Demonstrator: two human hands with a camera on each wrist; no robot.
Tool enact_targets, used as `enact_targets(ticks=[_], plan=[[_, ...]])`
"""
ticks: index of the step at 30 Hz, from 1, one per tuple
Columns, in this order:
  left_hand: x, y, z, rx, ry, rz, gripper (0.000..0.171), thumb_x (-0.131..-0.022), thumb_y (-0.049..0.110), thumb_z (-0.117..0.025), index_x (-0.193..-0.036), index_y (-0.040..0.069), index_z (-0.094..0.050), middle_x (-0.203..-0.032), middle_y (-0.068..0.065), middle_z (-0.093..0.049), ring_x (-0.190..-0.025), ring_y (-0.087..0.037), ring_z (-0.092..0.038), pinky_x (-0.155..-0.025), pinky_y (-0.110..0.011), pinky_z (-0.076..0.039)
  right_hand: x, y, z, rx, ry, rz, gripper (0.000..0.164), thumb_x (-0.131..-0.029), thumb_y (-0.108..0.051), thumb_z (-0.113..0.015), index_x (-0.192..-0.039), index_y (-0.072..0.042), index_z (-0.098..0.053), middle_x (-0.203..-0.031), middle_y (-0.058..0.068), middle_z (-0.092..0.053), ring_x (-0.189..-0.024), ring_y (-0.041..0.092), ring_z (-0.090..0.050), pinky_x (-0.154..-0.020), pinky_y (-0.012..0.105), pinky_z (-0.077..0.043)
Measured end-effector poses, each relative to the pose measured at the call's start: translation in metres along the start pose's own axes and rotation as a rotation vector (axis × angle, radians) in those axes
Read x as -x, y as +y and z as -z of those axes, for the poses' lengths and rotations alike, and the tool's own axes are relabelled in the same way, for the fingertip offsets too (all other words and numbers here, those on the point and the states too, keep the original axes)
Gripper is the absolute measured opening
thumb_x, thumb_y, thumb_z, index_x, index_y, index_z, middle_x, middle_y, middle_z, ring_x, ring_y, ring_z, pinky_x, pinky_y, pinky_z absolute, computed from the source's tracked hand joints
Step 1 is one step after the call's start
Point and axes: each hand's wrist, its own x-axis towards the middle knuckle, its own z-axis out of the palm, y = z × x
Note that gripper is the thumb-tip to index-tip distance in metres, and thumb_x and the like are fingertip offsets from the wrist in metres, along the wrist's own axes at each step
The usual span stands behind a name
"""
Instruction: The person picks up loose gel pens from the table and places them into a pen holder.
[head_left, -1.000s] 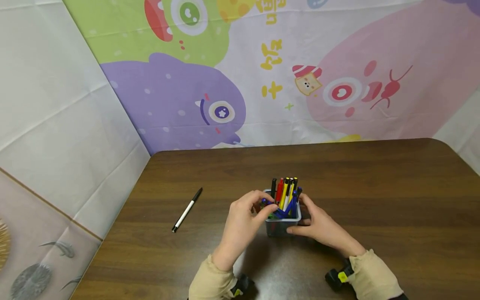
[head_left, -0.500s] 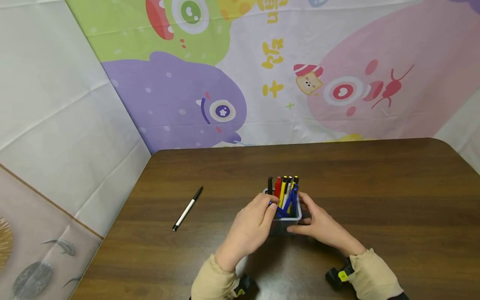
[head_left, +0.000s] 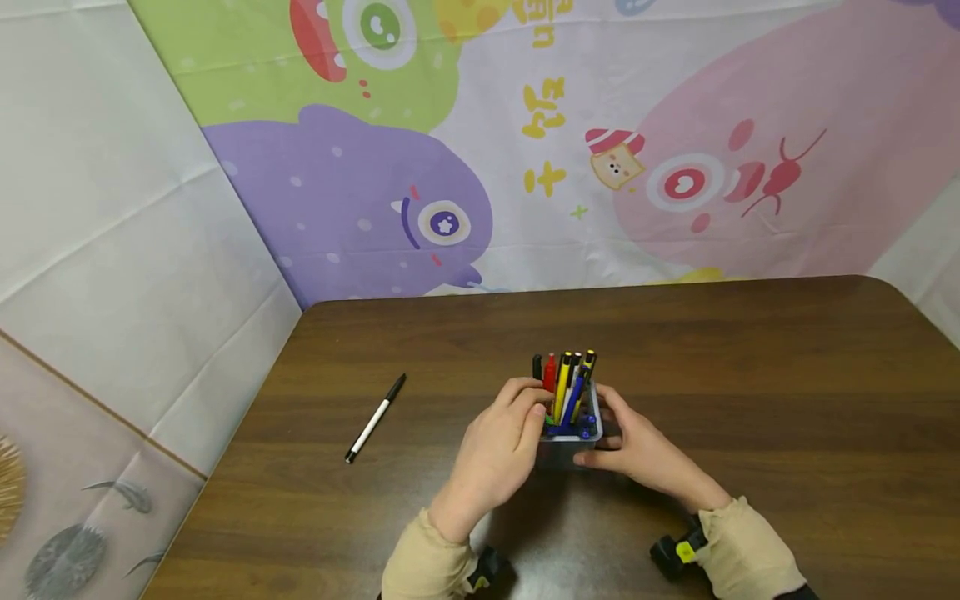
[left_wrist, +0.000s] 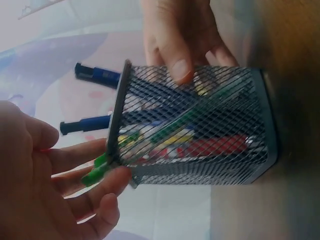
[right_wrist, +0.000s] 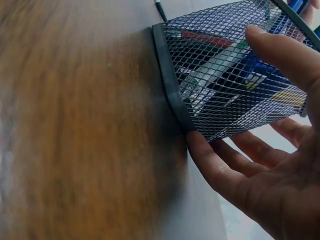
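A black mesh pen holder [head_left: 567, 454] stands on the table, full of pens and markers. My right hand [head_left: 648, 454] holds its right side, the thumb on the near face and the fingers behind, as the right wrist view shows on the mesh [right_wrist: 220, 75]. My left hand [head_left: 495, 450] is at the left of the rim, fingers loosely bent and thumb apart, pinching nothing. In the left wrist view its fingertips touch the rim beside green pen ends [left_wrist: 95, 175]. Two blue pens [left_wrist: 90, 123] stick out above them. Red [head_left: 550, 375] and yellow [head_left: 562, 383] pens stand at the back.
A white pen with a black cap [head_left: 372, 423] lies on the brown table [head_left: 735, 358], left of the holder. A cartoon-printed cloth [head_left: 555, 250] hangs behind the table's far edge. Each wrist wears a black camera [head_left: 675, 557].
My left hand has gone from pinching among the blue pens to loose fingers at the rim. The blue pens now sit differently in the holder. My right hand keeps its place.
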Motion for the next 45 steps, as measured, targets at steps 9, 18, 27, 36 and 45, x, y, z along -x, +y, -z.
enact_targets(ticks=[9,18,27,36,45], plan=[[-0.002,-0.007,0.012,0.057,0.128,0.029,0.025,-0.097,0.020,-0.040,-0.098,0.016,-0.065,-0.110,0.004,-0.058,-0.091,-0.009,-0.059,-0.076,-0.029,-0.049,0.002,0.000,0.001,0.004,-0.004,-0.003,0.086,-0.075,-0.024,-0.075,-0.141,-0.016,-0.021,-0.138,0.022,-0.035,-0.120,0.038,-0.044,-0.080,0.034,-0.051],[-0.003,-0.035,0.029,0.076,0.365,0.104,0.012,-0.086,0.006,-0.057,-0.087,0.012,-0.067,-0.075,0.004,-0.061,-0.062,-0.007,-0.052,-0.052,-0.019,-0.040,0.002,0.000,0.001,0.013,-0.003,-0.033,0.087,-0.074,-0.027,-0.076,-0.140,-0.019,-0.021,-0.137,0.021,-0.036,-0.115,0.036,-0.050,-0.079,0.033,-0.052],[0.000,-0.071,0.044,0.034,0.357,0.333,0.012,-0.085,0.010,-0.057,-0.088,0.011,-0.068,-0.073,0.000,-0.065,-0.059,-0.011,-0.054,-0.050,-0.025,-0.040,0.002,-0.001,0.000,0.016,-0.004,-0.041,0.086,-0.074,-0.026,-0.076,-0.140,-0.019,-0.021,-0.136,0.021,-0.038,-0.112,0.034,-0.052,-0.080,0.033,-0.052],[0.013,-0.120,0.049,-0.119,0.147,0.553,0.021,-0.085,0.017,-0.059,-0.100,0.004,-0.065,-0.093,-0.012,-0.064,-0.084,-0.028,-0.060,-0.068,-0.043,-0.047,0.002,-0.003,0.001,0.012,-0.013,-0.026,0.087,-0.074,-0.027,-0.076,-0.140,-0.018,-0.021,-0.136,0.022,-0.037,-0.113,0.034,-0.051,-0.080,0.034,-0.051],[0.027,-0.143,0.042,-0.387,0.038,0.701,0.019,-0.081,0.008,-0.055,-0.091,-0.008,-0.056,-0.093,-0.027,-0.052,-0.088,-0.045,-0.050,-0.072,-0.053,-0.040,0.001,-0.001,0.001,0.036,0.000,-0.024,0.086,-0.073,-0.028,-0.076,-0.140,-0.019,-0.022,-0.138,0.019,-0.035,-0.120,0.035,-0.045,-0.082,0.033,-0.051]])
